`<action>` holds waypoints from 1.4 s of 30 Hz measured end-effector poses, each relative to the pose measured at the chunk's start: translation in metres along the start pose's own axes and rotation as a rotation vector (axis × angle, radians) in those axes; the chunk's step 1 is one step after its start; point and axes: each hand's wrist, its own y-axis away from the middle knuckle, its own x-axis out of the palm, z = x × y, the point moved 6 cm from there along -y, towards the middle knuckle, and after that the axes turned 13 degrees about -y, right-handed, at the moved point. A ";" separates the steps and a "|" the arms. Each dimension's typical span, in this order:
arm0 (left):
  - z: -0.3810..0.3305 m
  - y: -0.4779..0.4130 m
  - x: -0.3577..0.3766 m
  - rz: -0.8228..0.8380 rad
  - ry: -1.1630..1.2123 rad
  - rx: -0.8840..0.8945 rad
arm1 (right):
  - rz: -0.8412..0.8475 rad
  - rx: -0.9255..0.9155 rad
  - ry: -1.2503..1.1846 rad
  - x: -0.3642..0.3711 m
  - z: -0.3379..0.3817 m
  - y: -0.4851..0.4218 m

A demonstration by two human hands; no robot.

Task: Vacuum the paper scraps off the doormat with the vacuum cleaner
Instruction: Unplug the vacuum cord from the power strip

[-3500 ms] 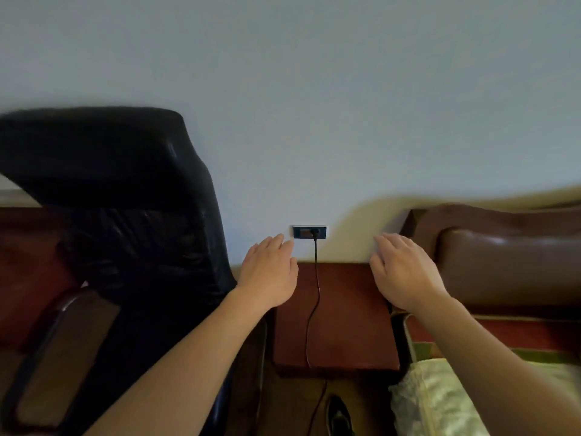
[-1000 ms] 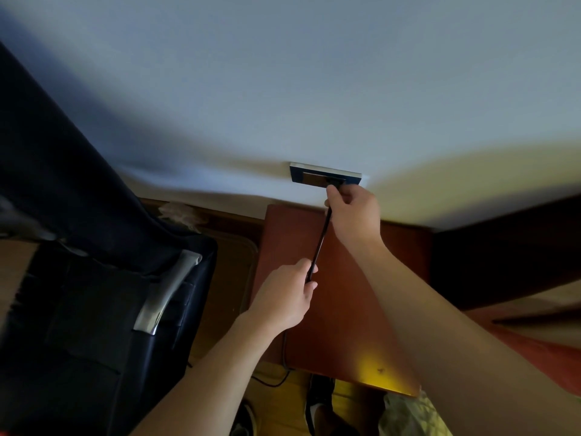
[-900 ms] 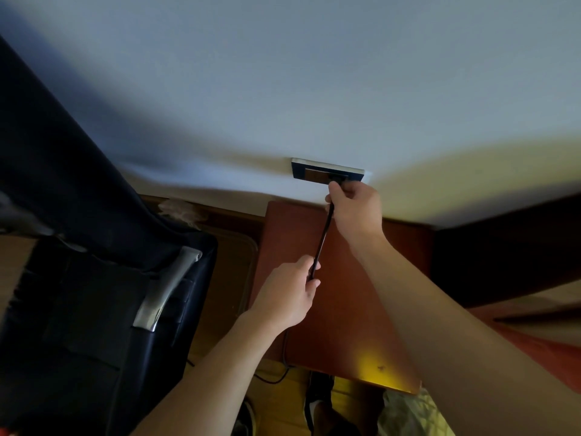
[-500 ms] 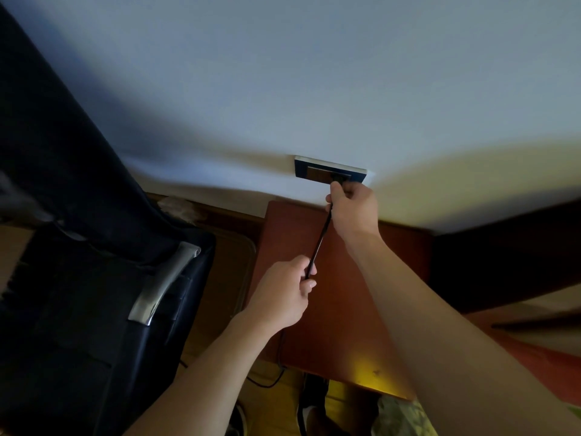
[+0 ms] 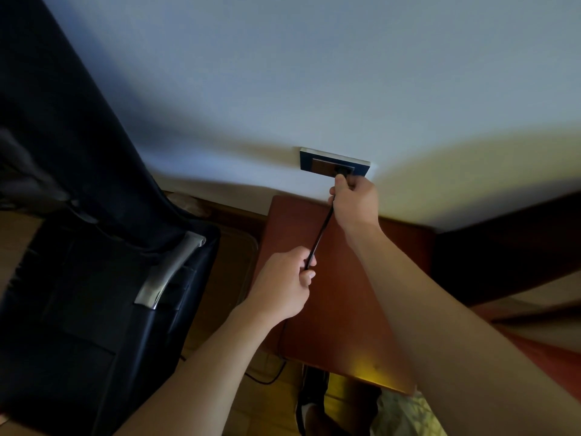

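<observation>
On the wooden floor (image 5: 257, 401), near the front edge of the desk (image 5: 339, 325), lay a loop of the black cord (image 5: 318, 242). Above the left part of the desk, the left hand (image 5: 281, 286) pinched this cord between thumb and curled fingers. From there the cord ran straight up to the right hand (image 5: 355, 204), which was closed around the plug (image 5: 341, 171) beyond the far edge. The plug touched the socket plate (image 5: 317, 160) on the wall (image 5: 283, 73). A black chair (image 5: 94, 294) stood left of the desk.
</observation>
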 end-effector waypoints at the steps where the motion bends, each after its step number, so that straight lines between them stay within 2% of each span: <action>1: 0.002 0.004 0.004 0.021 -0.004 -0.006 | 0.010 -0.006 0.020 0.002 -0.003 0.004; 5: 0.030 0.052 0.036 0.178 0.013 -0.066 | 0.039 0.047 0.073 0.004 -0.057 0.057; 8: 0.046 0.080 0.037 0.141 0.045 -0.094 | -0.012 0.066 0.014 0.002 -0.073 0.078; 18: 0.067 0.154 0.012 -0.012 0.096 0.000 | 0.013 -0.109 -0.003 0.016 -0.035 0.168; 42: 0.075 0.431 -0.114 -0.243 0.143 0.199 | 0.025 -0.474 -0.030 0.022 0.080 0.503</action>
